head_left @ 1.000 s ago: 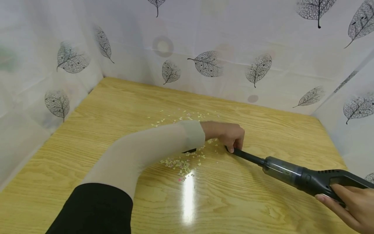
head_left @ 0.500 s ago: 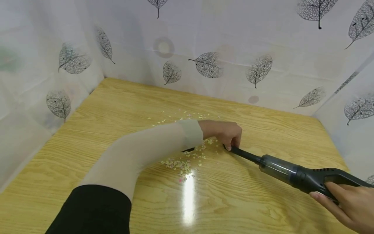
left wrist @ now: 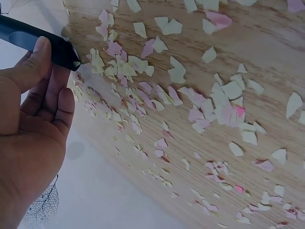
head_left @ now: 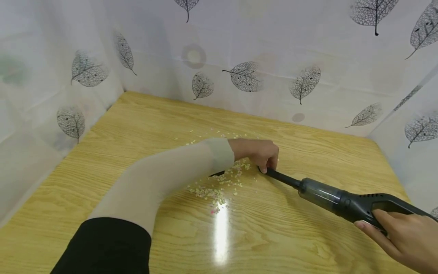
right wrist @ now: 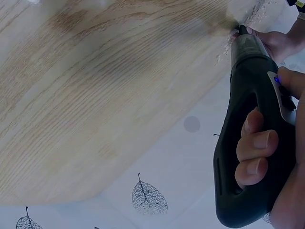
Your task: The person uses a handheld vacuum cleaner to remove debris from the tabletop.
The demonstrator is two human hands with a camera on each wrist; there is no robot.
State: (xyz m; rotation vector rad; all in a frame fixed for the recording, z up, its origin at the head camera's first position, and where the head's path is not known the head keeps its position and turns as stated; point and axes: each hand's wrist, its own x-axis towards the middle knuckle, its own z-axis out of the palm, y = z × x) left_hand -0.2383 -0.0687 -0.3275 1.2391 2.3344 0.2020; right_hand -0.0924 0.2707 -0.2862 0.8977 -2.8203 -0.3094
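Observation:
A black handheld vacuum cleaner [head_left: 321, 194] with a clear dust cup and a slim nozzle slants across the right side of the head view. My right hand [head_left: 407, 236] grips its handle; in the right wrist view the fingers [right wrist: 257, 143] curl through the handle loop and the thumb lies by a blue light. My left hand [head_left: 261, 152] pinches the nozzle near its tip, thumb on top in the left wrist view. Just beyond the nozzle tip [left wrist: 71, 59] lie scattered paper scraps [left wrist: 228, 95], pale yellow and pink. The left forearm hides part of them in the head view.
The scraps lie on a wood-grain table [head_left: 291, 236] with a glossy light streak. Leaf-printed white curtains [head_left: 164, 49] border its back and sides. A dark object [head_left: 217, 173] shows under the left wrist.
Both hands and the vacuum cleaner have shifted slightly left, bringing the nozzle tip closer to the paper scraps. The grips stay the same.

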